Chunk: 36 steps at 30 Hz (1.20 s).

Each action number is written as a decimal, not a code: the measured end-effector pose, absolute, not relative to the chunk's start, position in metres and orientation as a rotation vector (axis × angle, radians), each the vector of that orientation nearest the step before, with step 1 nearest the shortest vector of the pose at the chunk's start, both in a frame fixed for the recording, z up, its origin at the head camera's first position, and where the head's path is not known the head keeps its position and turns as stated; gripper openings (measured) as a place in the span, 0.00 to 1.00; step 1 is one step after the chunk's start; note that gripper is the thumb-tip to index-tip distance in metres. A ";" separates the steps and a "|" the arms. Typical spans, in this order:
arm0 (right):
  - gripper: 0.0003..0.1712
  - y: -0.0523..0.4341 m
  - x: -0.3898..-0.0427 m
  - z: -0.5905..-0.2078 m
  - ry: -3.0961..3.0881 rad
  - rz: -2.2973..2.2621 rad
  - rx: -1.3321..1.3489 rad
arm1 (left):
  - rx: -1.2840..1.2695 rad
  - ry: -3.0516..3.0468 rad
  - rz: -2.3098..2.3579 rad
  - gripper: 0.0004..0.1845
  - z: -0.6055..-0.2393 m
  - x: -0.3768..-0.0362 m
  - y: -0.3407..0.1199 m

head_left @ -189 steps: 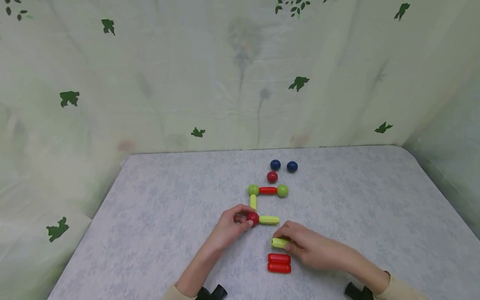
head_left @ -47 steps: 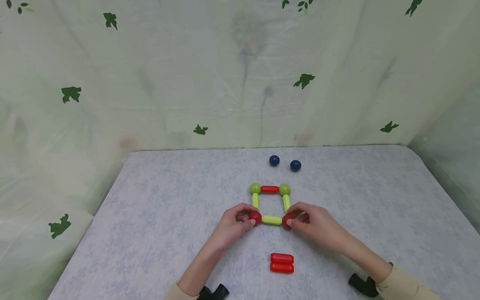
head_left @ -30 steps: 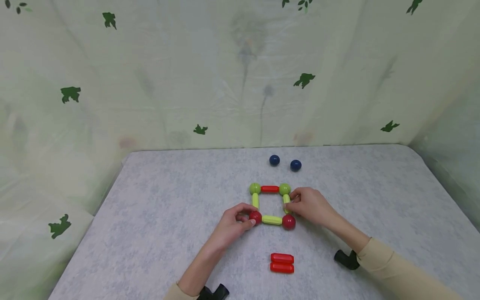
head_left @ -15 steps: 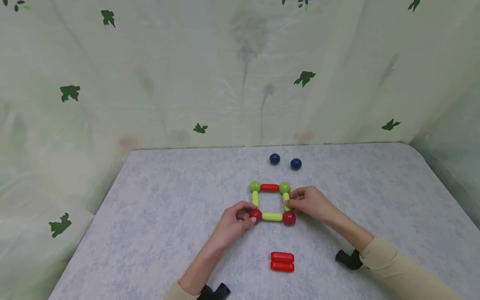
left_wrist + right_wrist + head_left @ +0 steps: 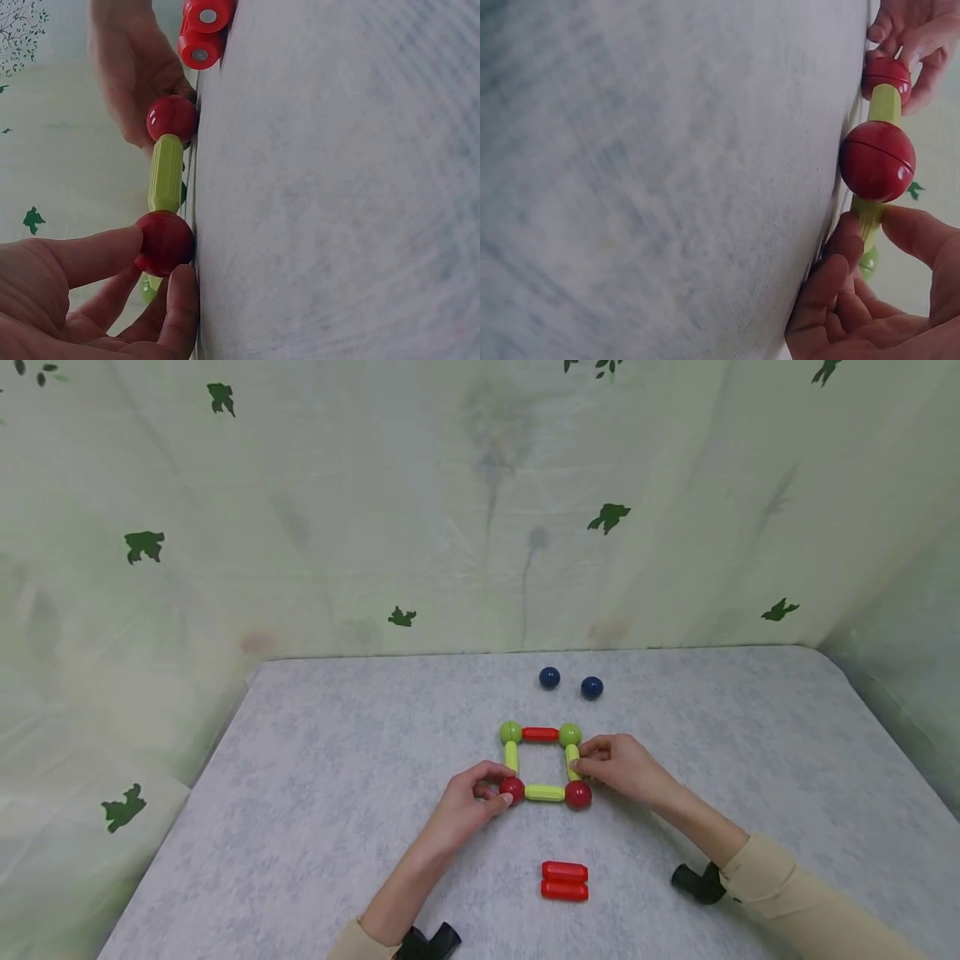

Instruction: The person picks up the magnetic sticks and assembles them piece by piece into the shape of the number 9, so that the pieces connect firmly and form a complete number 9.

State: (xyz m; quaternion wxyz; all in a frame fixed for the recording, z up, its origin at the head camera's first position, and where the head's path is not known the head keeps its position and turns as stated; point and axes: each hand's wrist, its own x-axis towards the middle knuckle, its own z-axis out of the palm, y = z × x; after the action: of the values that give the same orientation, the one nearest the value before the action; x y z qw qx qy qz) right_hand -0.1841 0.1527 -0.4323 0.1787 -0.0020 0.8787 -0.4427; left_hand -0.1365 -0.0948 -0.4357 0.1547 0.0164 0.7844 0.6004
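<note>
My left hand (image 5: 467,802) pinches the near-left red ball (image 5: 512,789), my right hand (image 5: 618,766) pinches the right green rod (image 5: 572,761) of the square on the table (image 5: 315,827), so I'd press gently, keeping corners touching.

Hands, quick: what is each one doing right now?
Left hand: pinching the near-left red ball.
Right hand: pinching the right green rod.

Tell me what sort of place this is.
Likely a staged tabletop set rather than a lived-in room: a grey mottled table is curtained on three sides by pale leaf-print sheeting, and it bears only toy rods and balls, joined into a square that both hands touch.
</note>
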 end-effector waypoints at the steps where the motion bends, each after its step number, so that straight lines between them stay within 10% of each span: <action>1: 0.21 0.153 -0.184 -0.432 2.487 -1.261 -0.011 | 0.049 2.250 1.719 0.15 -0.436 -0.137 -0.095; 36: 0.10 0.141 -0.098 -0.429 2.368 -1.047 -0.685 | 0.068 2.248 1.722 0.15 -0.438 -0.138 -0.097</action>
State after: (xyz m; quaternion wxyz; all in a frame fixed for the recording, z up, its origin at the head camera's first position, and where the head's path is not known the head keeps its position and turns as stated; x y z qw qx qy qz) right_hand -0.0980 0.1407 -0.4291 0.2297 -0.2488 0.8606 -0.3804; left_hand -0.1379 -0.0970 -0.4379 0.1539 0.0236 0.7842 0.6006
